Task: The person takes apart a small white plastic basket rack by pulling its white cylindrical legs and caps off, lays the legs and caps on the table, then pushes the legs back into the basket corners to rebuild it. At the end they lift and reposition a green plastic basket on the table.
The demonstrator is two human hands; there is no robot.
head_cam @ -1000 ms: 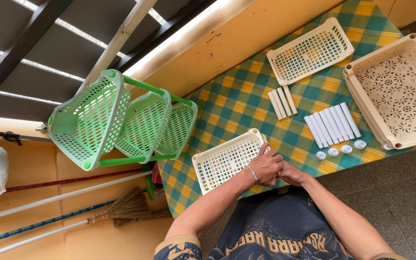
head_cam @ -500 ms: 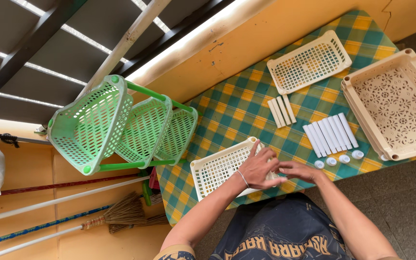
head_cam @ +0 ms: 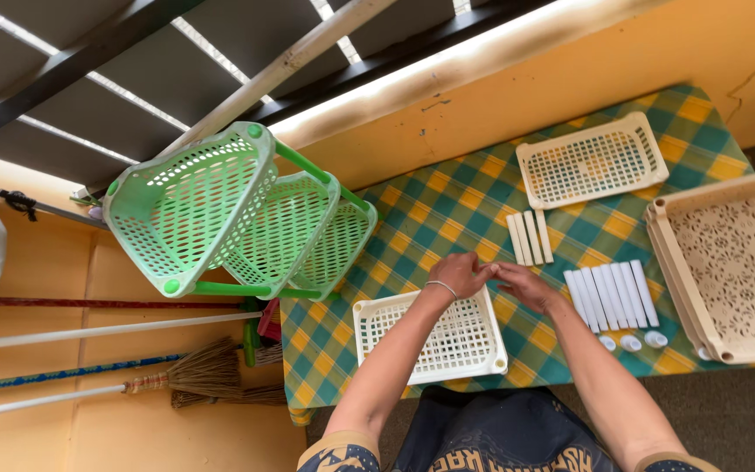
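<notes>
My left hand [head_cam: 462,272], with a thin bracelet at the wrist, rests on the far corner of a white perforated tray [head_cam: 395,328] near the table's front edge. My right hand [head_cam: 522,284] is beside it, fingertips touching the left hand at that corner. Whether a small part is pinched between them cannot be told. A row of several white tubes [head_cam: 612,295] lies just right of my right hand, with three small white caps [head_cam: 631,342] below them. Three more white tubes [head_cam: 529,237] lie farther back.
A second white perforated tray [head_cam: 592,160] sits at the back of the checked green-yellow tablecloth [head_cam: 434,210]. Stacked cream baskets [head_cam: 731,267] stand at the right. A green three-tier rack [head_cam: 220,218] leans left of the table. Brooms [head_cam: 176,371] lie on the floor.
Both hands have moved from the tray's right edge toward its far corner and come together there. The camera view has shifted slightly; the tray sits about where it was.
</notes>
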